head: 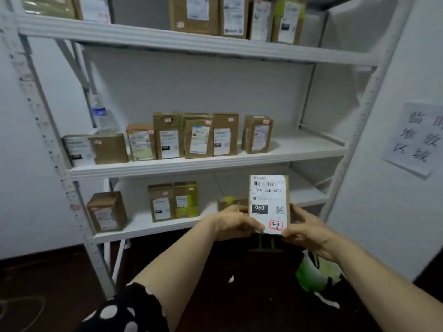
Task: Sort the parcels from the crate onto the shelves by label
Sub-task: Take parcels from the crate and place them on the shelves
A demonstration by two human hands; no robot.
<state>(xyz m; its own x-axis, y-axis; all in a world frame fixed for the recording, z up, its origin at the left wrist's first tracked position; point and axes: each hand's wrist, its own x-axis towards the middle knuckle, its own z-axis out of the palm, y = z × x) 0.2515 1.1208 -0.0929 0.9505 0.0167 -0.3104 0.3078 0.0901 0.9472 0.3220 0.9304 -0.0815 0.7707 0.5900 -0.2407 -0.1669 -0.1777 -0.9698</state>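
Observation:
I hold a small brown parcel [268, 200] upright in front of the white shelf unit, its white label facing me. The label reads 060-06B-A05, with a red-ringed sticker marked 3-3-2 at the bottom right. My left hand [236, 224] grips the parcel's lower left corner and my right hand [305, 230] grips its lower right edge. The parcel hangs in front of the lowest visible shelf [148, 232], toward its right half. The crate is not in view.
The middle shelf [215, 164] carries a row of several labelled boxes and a water bottle [102, 116] at the left. Three boxes stand on the lowest shelf's left half. A paper sign [417, 137] hangs on the right wall. A green bag [316, 276] lies on the dark floor.

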